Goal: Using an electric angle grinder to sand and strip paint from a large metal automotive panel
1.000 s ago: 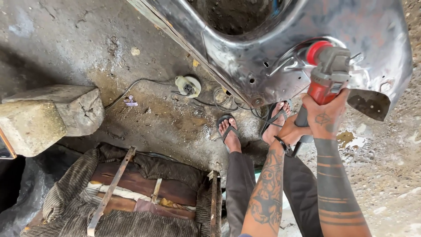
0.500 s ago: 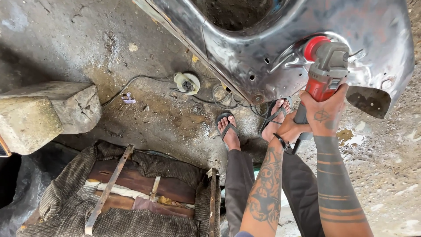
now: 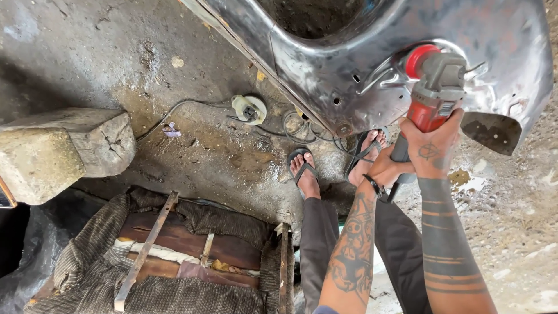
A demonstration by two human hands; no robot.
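A: What does the person hold?

B: An angle grinder (image 3: 433,93), red and grey. The right hand (image 3: 433,148) is clenched around the red body of it, fingers wrapped tight, just below the grey head. The left hand (image 3: 388,168) sits lower, closed around the dark rear end of the same tool, just beside the right wrist.

A: And where is the grinder?

B: Up at the right of the view, its head pressed against the bare metal car panel (image 3: 349,58). The red cap of the head touches the curved, scuffed steel near a cluster of small holes. Whether a disc is turning cannot be told.

A: What is under the person?

B: Two feet in dark flip-flops (image 3: 302,166) stand on the stained concrete floor (image 3: 87,52), close to the lower edge of the panel. Dark trousers (image 3: 318,244) run down from the knees.

A: Anything else on the floor?

B: A thin cable (image 3: 174,110) snakes across it to a small round pale fitting (image 3: 249,109), with loose coils of wire lying just beside the panel's edge. To the left lies a big rough stone block (image 3: 58,148). Below it, near the person's legs, sits a worn seat frame (image 3: 174,256) with ribbed fabric, rusty metal bars and brown padding showing.
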